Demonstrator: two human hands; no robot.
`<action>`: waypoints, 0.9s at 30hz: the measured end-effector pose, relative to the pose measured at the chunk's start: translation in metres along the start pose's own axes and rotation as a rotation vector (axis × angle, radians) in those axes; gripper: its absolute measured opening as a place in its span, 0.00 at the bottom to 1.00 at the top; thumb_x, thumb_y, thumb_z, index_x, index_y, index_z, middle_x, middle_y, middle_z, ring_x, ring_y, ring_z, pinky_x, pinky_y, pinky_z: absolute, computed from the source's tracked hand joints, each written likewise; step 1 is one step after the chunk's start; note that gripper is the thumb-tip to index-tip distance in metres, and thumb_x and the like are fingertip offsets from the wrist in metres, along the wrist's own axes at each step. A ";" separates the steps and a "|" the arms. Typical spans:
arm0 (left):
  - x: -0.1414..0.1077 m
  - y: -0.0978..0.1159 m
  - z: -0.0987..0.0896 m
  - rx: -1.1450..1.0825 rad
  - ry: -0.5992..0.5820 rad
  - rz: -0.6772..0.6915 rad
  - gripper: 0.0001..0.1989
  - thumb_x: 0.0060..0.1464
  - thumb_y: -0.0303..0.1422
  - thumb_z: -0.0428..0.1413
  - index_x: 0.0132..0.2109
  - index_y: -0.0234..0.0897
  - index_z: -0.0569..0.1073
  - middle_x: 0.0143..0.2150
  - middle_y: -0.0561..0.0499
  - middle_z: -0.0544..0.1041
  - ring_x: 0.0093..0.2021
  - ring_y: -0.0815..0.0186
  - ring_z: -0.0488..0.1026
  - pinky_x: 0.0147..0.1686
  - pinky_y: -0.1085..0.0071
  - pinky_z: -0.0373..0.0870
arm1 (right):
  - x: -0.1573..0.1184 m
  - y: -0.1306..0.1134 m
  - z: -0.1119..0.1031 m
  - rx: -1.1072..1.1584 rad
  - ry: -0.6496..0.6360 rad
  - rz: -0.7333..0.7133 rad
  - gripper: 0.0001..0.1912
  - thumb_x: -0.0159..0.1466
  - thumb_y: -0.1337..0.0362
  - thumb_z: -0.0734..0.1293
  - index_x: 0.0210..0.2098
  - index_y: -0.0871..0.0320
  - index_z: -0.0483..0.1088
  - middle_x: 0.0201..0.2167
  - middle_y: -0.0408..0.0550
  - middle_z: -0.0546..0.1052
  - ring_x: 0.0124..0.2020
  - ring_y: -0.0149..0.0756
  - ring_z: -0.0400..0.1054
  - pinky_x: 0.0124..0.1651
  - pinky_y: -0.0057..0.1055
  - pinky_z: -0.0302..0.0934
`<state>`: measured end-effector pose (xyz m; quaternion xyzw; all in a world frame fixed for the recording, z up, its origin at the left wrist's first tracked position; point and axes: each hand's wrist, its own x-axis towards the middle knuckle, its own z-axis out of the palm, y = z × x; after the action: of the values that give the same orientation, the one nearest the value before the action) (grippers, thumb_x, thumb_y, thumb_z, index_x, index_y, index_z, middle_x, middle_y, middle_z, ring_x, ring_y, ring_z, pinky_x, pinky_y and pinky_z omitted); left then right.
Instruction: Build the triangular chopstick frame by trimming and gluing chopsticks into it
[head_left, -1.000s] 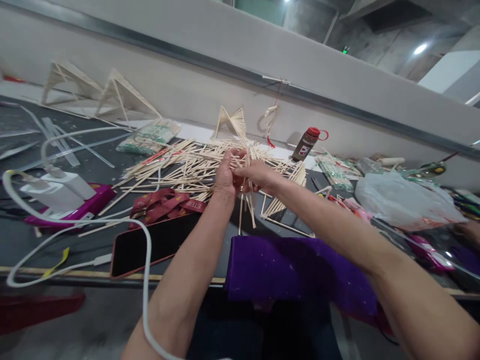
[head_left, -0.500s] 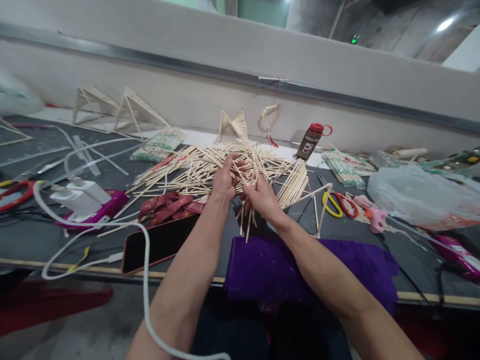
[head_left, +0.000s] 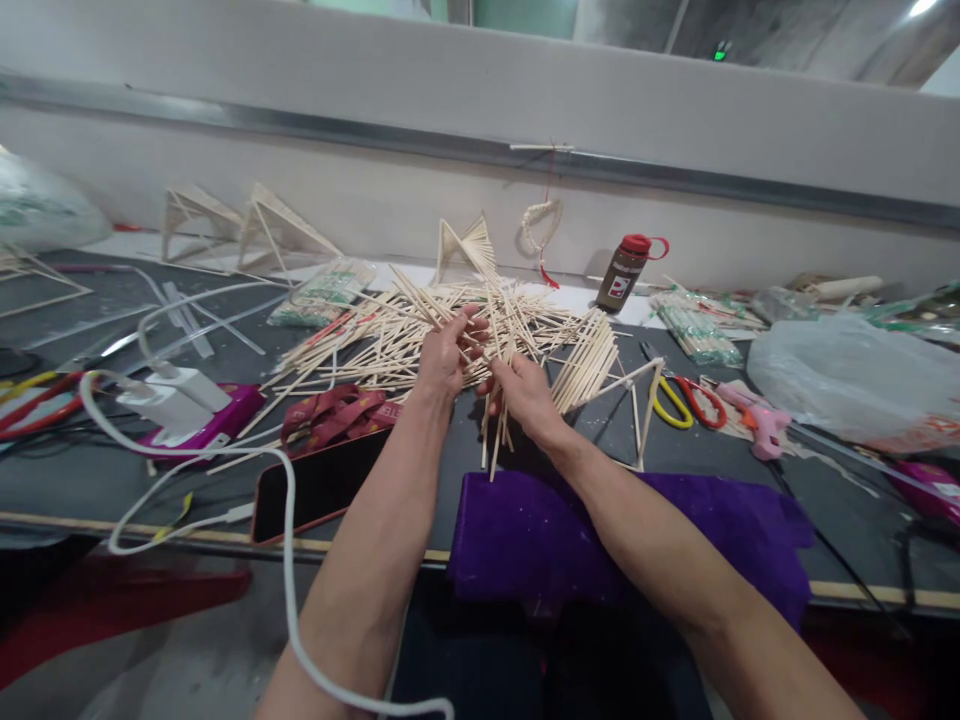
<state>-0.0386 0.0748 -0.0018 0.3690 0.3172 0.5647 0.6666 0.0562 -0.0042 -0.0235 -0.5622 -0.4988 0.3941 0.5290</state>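
A loose heap of thin wooden sticks (head_left: pixel 375 345) lies across the middle of the table. At its near edge, my left hand (head_left: pixel 447 355) has curled fingers around a few sticks (head_left: pixel 414 298) that slant up to the left; its fingertips are partly hidden. Close beside it, my right hand (head_left: pixel 525 396) closes on a small bunch of sticks (head_left: pixel 494 440) whose lower ends point down toward the purple cloth (head_left: pixel 540 540). More sticks (head_left: pixel 587 362) lie roughly side by side just right of that hand.
A twisted stick model (head_left: pixel 466 250) and a red-capped bottle (head_left: pixel 624 275) stand behind the heap. Scissors (head_left: pixel 686 402) and a pink glue gun (head_left: pixel 765 430) lie at right. A phone (head_left: pixel 319 490), a lanyard (head_left: pixel 341 418), a white cable (head_left: pixel 289 560) and a purple power strip (head_left: pixel 240 408) are at left.
My hands have drawn slightly apart, and the sticks between them have separated, some slanting up left by the left hand, others staying in the right. The camera view has shifted a little.
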 end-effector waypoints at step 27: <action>0.008 0.018 -0.011 -0.250 0.039 0.030 0.10 0.61 0.34 0.49 0.45 0.39 0.72 0.39 0.49 0.80 0.40 0.66 0.77 0.37 0.70 0.75 | 0.001 -0.005 -0.004 -0.782 -0.238 -0.246 0.15 0.64 0.67 0.61 0.49 0.62 0.70 0.49 0.56 0.74 0.51 0.40 0.66 0.56 0.36 0.57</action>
<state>-0.0558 0.0857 0.0075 0.2765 0.2517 0.6168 0.6927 0.0590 -0.0047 -0.0176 -0.6074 -0.7317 0.1714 0.2575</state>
